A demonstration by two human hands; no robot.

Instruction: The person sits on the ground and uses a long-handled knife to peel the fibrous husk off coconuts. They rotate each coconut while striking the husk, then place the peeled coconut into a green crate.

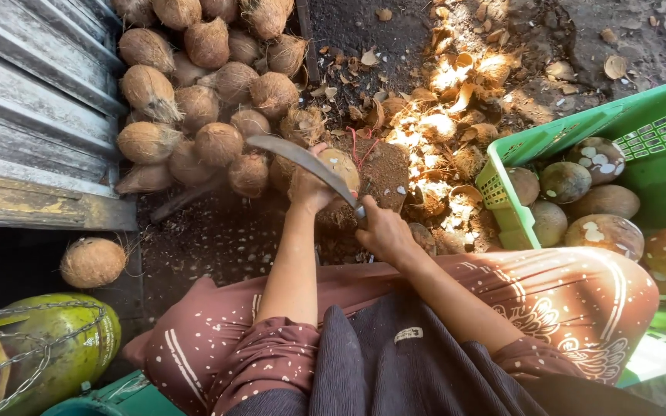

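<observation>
Holding peeled coconuts (566, 182) — green crate (657, 166) beside hands (383, 231).

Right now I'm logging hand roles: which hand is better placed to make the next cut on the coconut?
The right hand: it grips the curved blade, whose edge lies across the coconut. The left hand only steadies the coconut.
</observation>
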